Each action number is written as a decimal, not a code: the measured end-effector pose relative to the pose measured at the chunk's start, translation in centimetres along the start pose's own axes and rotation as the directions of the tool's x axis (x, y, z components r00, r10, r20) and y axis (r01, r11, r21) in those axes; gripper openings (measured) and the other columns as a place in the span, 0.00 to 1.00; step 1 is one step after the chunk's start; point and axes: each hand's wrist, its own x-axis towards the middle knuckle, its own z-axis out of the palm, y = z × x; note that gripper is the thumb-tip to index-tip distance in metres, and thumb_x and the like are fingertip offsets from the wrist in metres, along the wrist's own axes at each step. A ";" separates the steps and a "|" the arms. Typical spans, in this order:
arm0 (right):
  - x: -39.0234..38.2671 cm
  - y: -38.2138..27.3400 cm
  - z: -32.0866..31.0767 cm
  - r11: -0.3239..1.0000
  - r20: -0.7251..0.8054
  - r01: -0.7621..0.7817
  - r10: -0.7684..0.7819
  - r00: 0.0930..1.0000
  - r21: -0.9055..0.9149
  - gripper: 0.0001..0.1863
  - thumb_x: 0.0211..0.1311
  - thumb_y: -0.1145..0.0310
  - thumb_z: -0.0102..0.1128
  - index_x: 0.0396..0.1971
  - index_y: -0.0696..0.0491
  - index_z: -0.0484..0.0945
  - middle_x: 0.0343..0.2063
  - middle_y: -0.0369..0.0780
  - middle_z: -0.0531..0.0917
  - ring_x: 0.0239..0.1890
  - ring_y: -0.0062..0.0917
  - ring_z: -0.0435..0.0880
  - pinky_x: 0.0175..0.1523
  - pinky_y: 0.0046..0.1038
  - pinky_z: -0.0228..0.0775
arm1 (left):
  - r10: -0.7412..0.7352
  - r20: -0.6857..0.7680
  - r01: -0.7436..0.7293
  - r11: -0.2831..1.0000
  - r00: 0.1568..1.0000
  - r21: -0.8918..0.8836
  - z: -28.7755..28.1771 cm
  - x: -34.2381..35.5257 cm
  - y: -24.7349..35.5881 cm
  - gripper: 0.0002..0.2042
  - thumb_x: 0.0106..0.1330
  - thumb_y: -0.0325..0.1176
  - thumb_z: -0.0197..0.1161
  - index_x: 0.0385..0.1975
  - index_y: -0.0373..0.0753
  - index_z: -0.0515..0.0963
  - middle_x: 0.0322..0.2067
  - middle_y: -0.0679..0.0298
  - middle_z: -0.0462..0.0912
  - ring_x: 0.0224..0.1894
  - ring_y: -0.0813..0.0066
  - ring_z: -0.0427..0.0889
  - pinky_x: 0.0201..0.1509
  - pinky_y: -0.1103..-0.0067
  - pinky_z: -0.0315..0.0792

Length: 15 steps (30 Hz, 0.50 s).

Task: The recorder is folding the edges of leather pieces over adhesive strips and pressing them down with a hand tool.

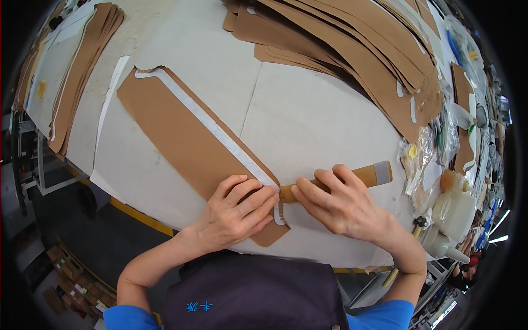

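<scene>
Brown panel (192,143), pale jug (454,212), contents unclear.

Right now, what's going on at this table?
Someone is working bare-handed on a brown panel. The left hand presses on its near end, over a white strip along one side. The right hand grips a tan bar, its tip at the panel's edge. More panels sit in a stack at far right.
</scene>
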 end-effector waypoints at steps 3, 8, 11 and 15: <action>0.4 0.6 -0.1 0.999 0.005 0.035 -0.035 0.999 0.013 0.12 0.53 0.72 0.67 0.37 0.61 0.87 0.48 0.41 0.79 0.42 0.30 0.75 0.44 0.33 0.67 | -0.056 0.000 0.056 0.998 0.998 -0.009 -0.1 -0.1 0.4 0.24 0.53 0.36 0.78 0.51 0.37 0.85 0.57 0.63 0.83 0.58 0.65 0.79 0.66 0.62 0.72; 0.9 1.7 0.1 0.994 -0.031 0.109 -0.109 0.994 0.016 0.11 0.52 0.72 0.67 0.36 0.60 0.88 0.47 0.41 0.79 0.42 0.29 0.75 0.44 0.32 0.68 | -0.092 0.016 0.092 0.996 0.996 0.019 -0.2 -0.1 0.8 0.24 0.53 0.37 0.78 0.52 0.39 0.85 0.57 0.62 0.82 0.60 0.63 0.79 0.66 0.61 0.73; 1.3 2.3 0.4 0.989 -0.047 0.146 -0.145 0.988 0.020 0.11 0.51 0.71 0.67 0.34 0.59 0.87 0.45 0.39 0.79 0.42 0.29 0.75 0.44 0.32 0.68 | -0.107 0.011 0.107 0.994 0.994 0.023 -0.1 -0.2 0.9 0.24 0.53 0.37 0.77 0.52 0.40 0.85 0.57 0.61 0.82 0.61 0.62 0.79 0.67 0.60 0.72; 1.8 2.9 0.5 0.984 -0.061 0.174 -0.172 0.983 0.039 0.10 0.50 0.70 0.67 0.33 0.58 0.87 0.44 0.38 0.79 0.42 0.29 0.75 0.45 0.32 0.69 | -0.167 -0.033 0.169 0.985 0.985 0.047 -0.6 0.3 1.2 0.25 0.53 0.37 0.77 0.53 0.37 0.85 0.58 0.60 0.81 0.61 0.59 0.79 0.66 0.60 0.73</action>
